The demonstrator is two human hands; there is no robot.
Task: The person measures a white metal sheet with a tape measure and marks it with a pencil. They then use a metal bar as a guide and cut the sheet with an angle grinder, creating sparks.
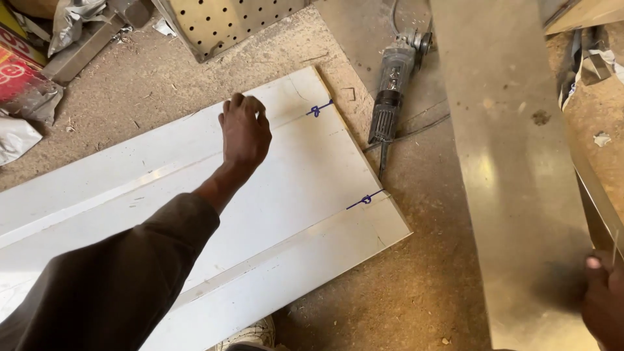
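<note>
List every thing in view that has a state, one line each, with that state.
left hand: loosely closed, reaching over the white sheet, holding nothing visible.
right hand: gripping the near end of the metal strip.
white sheet: flat on the floor, two creases, two blue marks near its end.
metal strip: long, bare, shiny, held up.
angle grinder: lying on the floor, untouched.

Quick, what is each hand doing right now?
Left hand: loosely curled, over the white sheet, holding nothing visible.
Right hand: gripping the metal strip.
</note>
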